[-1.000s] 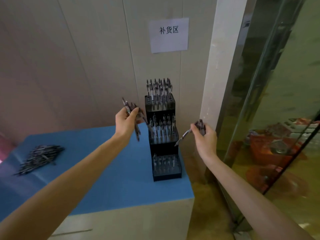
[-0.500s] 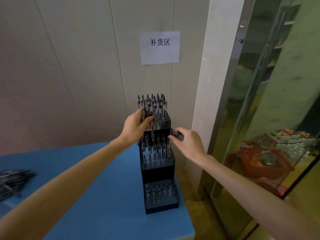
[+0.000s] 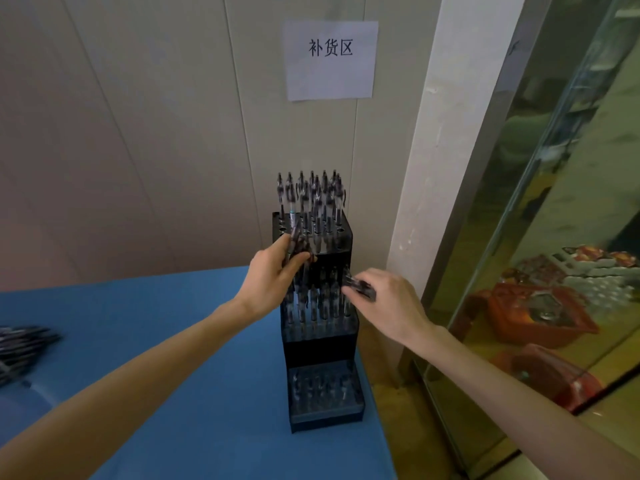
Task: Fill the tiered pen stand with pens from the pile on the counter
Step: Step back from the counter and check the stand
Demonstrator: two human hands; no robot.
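**Loading the top tier of the pen stand**

My left hand [image 3: 273, 275] grips a small bundle of pens [image 3: 296, 242] at the front left corner of the stand's top tier [image 3: 311, 233], where several front holes look unfilled. My right hand [image 3: 388, 303] pinches a single pen [image 3: 360, 287] just beside the middle tier [image 3: 318, 317], its tip pointing toward the standing pens. The tiered pen stand [image 3: 320, 348] sits near the right edge of the blue table [image 3: 156, 358]; the pile [image 3: 20, 348] lies well apart, at the far left. Risks, as I judge them: the bundle could brush the upright pens and tilt them; a pen could slip from my grip and roll off the nearby table edge; pushing sideways on the tall stand might tip it.
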